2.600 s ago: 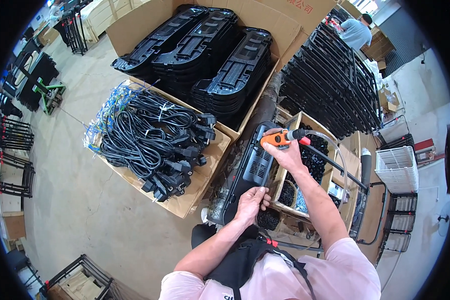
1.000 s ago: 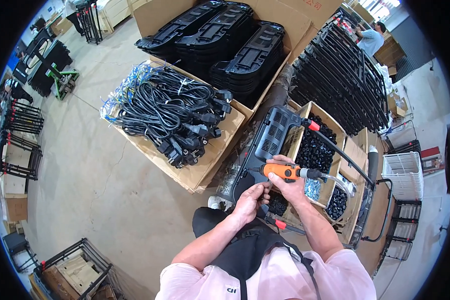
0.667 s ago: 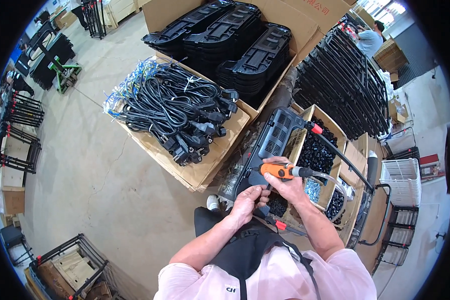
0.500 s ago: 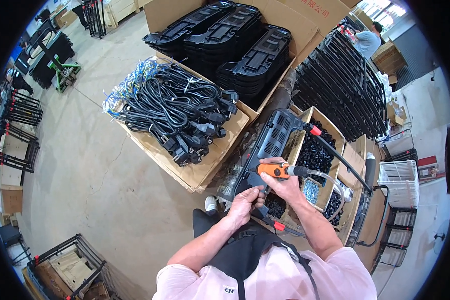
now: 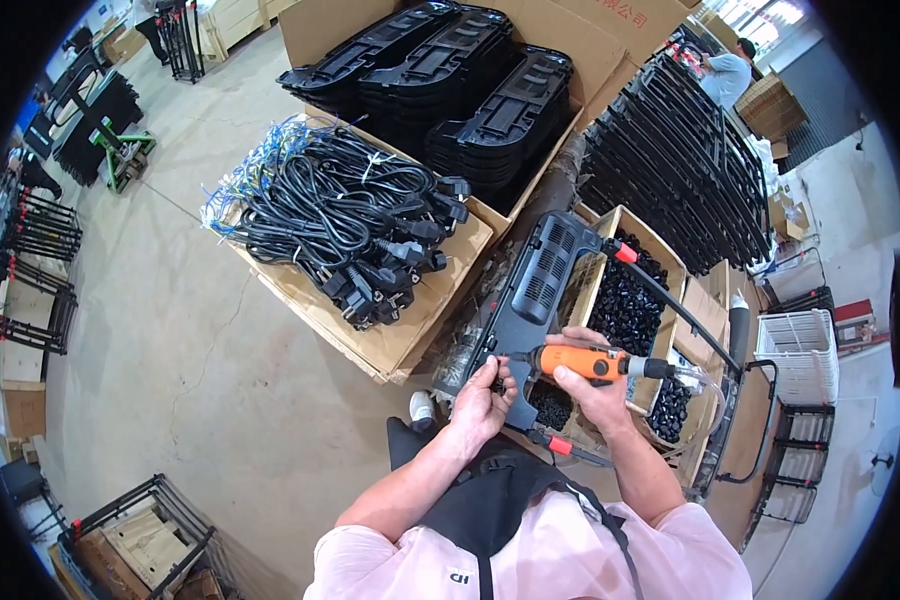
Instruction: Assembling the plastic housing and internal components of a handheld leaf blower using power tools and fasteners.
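Observation:
An orange air screwdriver lies sideways in my right hand, its hose trailing off to the right. Its tip points left, close to the fingertips of my left hand. Those fingers are pinched together over the near part of a long black plastic cover. Whatever they pinch is too small to make out. Slotted vents mark the cover's far half. A black tube frame with red pieces at its corners extends to the right of the cover.
Power cords are heaped on a cardboard box at left. Behind, a big carton holds stacked black plastic covers. Wooden bins of small black parts sit right. Black frames lean behind; a person stands beyond.
My right hand has drawn the screwdriver back to the right, off the cover's middle. My left hand has shifted slightly left, its fingertips now by the tip.

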{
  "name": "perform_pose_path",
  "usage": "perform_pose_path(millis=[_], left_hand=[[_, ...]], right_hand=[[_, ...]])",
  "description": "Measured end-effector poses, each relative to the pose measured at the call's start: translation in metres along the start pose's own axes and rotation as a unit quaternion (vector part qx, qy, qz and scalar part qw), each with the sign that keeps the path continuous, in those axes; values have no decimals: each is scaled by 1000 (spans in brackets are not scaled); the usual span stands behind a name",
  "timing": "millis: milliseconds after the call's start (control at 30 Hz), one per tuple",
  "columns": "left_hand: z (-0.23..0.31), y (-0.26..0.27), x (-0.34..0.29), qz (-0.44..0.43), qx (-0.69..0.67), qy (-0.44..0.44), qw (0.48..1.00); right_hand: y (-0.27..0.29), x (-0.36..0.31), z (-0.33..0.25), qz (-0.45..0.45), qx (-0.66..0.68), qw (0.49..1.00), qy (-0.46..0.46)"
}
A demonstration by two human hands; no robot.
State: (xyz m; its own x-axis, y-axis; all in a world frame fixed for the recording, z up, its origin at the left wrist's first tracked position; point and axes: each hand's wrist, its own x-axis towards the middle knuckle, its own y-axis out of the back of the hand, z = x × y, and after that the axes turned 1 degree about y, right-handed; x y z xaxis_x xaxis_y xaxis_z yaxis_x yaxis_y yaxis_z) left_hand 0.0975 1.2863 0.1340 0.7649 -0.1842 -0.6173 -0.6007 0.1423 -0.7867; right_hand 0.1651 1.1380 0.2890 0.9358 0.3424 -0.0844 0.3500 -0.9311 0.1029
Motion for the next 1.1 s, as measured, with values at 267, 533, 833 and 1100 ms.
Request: perform_pose_path(millis=[267,533,833,1100], left_hand=[[-2,3,7,-61,-49,18,997],[-1,0,3,-51,-59,30,996],[1,-1,5,2,-51,8,999],[6,1,7,5,-37,-4,999]], right_hand=[[6,-17,13,-18,2,1000,-4],[5,-18,18,-24,2,1000,-1],[-8,-8,37,-34,-33,999,8],[-22,6,34,-55,-57,997,3]])
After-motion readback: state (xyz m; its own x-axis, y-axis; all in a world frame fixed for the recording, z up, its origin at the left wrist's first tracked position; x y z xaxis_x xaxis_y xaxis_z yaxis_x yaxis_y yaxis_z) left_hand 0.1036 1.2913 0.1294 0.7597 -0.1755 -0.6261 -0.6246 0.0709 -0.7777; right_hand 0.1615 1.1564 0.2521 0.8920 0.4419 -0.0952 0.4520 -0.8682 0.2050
